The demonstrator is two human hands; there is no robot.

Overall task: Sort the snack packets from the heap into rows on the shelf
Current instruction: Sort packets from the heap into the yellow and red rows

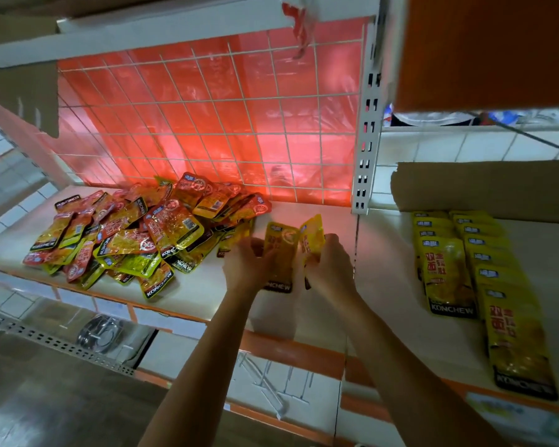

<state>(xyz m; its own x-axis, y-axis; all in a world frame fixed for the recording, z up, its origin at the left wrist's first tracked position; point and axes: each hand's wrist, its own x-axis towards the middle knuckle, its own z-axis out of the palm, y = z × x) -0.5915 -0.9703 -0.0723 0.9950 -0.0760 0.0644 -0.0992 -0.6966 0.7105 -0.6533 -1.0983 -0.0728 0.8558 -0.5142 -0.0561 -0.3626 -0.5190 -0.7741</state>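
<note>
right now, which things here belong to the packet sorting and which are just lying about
Belongs to the job:
- heap of mixed packets
- left hand, its grip on a yellow packet
- right hand, its grip on a second yellow packet
- two rows of yellow packets
- shelf board

Just lying about:
- cardboard roll behind the rows
- red-backed wire grid
- torn red-and-white strip up top

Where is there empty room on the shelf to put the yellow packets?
Bare shelf lies between the heap and the white post, and again between that post and the yellow rows. Crowded: the left, under the heap, and the far right, with rows and cardboard.
</note>
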